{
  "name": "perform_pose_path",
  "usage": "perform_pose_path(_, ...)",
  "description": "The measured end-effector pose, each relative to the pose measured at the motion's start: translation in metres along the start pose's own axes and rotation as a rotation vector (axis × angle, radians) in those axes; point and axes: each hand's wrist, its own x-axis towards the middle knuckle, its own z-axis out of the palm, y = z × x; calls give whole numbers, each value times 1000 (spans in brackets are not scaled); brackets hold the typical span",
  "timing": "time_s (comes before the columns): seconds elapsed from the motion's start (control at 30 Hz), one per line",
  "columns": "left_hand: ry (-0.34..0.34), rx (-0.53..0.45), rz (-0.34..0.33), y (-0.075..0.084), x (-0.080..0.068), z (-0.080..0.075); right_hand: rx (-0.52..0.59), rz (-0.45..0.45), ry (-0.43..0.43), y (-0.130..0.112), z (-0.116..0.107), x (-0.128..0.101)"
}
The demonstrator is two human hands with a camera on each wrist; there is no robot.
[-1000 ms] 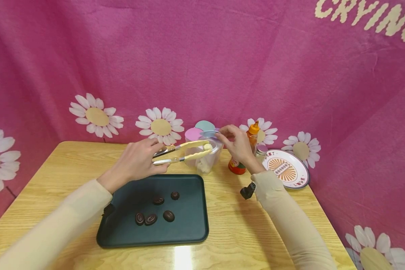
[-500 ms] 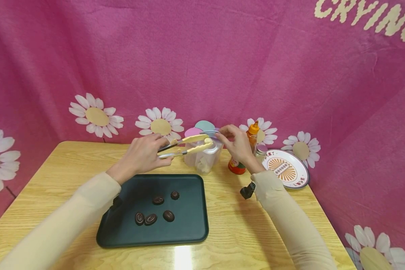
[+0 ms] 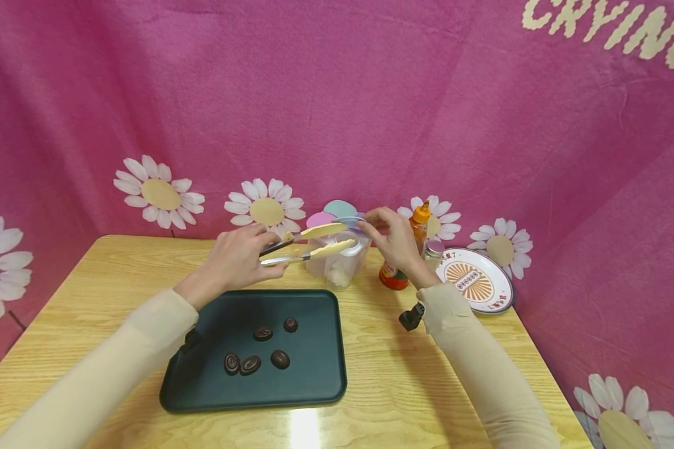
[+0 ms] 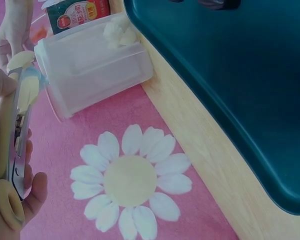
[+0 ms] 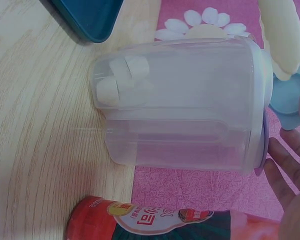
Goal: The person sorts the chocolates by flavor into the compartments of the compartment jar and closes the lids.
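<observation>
My left hand (image 3: 233,255) grips a pair of tongs (image 3: 331,248) with cream-coloured tips. The tips stand apart over the mouth of a clear plastic container (image 5: 190,75), with nothing between them. At the container's bottom lie a few white pieces (image 5: 107,91). My right hand (image 3: 395,240) pinches the raised light-blue lid (image 5: 287,97) at the container's top. In front, a dark green tray (image 3: 314,383) carries several dark brown chocolates (image 3: 281,359), some oval with swirls.
Pink (image 3: 319,219) and mint (image 3: 339,207) lids show behind the raised blue one. To the right stand a red sauce bottle (image 3: 393,277) with an orange cap and a small jar (image 3: 434,251). A patterned plate (image 3: 497,284) sits at the table's right. A pink curtain (image 3: 337,112) hangs behind.
My left hand moved the tongs slightly up and right over the container. The white piece held between the tips is out of them now. My right hand stayed at the lid.
</observation>
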Motion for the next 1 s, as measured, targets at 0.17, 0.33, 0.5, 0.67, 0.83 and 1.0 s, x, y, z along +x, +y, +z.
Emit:
perform_pose_path(0.17, -14, 15, -40, -5, -15, -5, 6, -5, -3, 1, 0, 1)
perform_pose_path(0.33, -20, 13, -98, -15, -37, -11, 11, -16, 2, 1, 0, 1)
perform_pose_path(0.5, -3, 25, -159, -29, -60, -15, 8, -12, 7, 2, 0, 0)
perform_pose_path(0.67, 36, 34, -216, -49, -81, -16, 7, -10, 8, 1, -1, 0)
perform_pose_path(0.83, 10, 48, -308, -73, -104, -20, 5, -13, 6, 1, 0, -1)
perform_pose_path(1.0, -14, 85, -372, -102, -129, -21, 10, -7, 2, 1, 0, -1)
